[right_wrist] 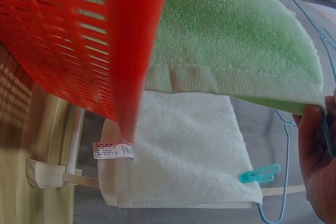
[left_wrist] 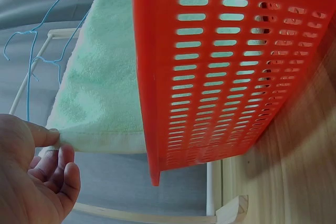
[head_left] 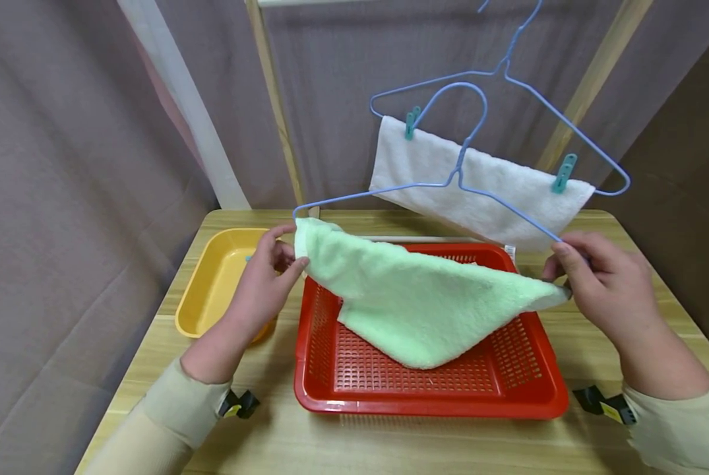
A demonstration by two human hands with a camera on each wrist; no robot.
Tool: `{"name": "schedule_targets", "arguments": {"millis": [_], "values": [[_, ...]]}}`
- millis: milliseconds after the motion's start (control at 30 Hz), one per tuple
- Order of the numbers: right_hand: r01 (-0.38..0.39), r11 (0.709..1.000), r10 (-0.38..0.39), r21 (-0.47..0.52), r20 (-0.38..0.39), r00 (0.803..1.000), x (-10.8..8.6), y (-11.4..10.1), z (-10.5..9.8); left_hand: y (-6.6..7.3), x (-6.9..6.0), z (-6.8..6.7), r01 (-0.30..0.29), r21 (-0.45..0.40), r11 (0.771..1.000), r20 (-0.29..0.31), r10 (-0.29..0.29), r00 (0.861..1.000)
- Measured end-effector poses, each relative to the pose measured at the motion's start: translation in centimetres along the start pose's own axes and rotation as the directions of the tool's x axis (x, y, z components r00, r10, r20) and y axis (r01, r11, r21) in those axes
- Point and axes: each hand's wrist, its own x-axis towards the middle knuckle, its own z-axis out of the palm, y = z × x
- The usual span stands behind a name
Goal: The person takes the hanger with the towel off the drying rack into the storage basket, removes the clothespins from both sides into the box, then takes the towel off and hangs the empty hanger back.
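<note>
A light green towel [head_left: 425, 297] hangs between both hands over the red basket, draped from the lower bar of a blue hanger [head_left: 390, 189]. The left hand [head_left: 265, 277] pinches the towel's left top corner between thumb and fingers, close to the hanger's left end. At the other end, the right hand [head_left: 609, 284] grips the hanger's right end together with the towel's right corner. In the left wrist view the left hand [left_wrist: 37, 171] holds the towel's edge [left_wrist: 100, 141]. The right wrist view shows the right hand [right_wrist: 321, 161] at the towel's corner, beside the blue hanger.
Beneath the towel stands a red perforated basket [head_left: 431, 407]. A yellow tray [head_left: 212, 284] is at the table's left. Behind, a white towel [head_left: 479, 178] hangs from a second blue hanger [head_left: 568, 122] with teal clips [head_left: 564, 174]. A wooden rack [head_left: 277, 105] stands at the back.
</note>
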Motion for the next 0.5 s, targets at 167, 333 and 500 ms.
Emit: {"name": "schedule_targets", "arguments": {"millis": [167, 333, 500], "values": [[-0.002, 1.000, 0.002, 0.006, -0.004, 1.000, 0.04, 0.10, 0.13, -0.06, -0.23, 0.10, 0.015, 0.001, 1.000, 0.012, -0.015, 1.000], [-0.015, 1.000, 0.015, 0.022, -0.006, 1.000, 0.10, 0.19, 0.29, -0.23, -0.43, 0.22, 0.022, -0.009, 1.000, 0.024, -0.022, 0.999], [-0.013, 1.000, 0.013, 0.026, -0.004, 1.000, 0.19, 0.22, 0.41, -0.41, -0.66, 0.23, 0.034, -0.024, 0.999, 0.037, -0.033, 0.999]]}}
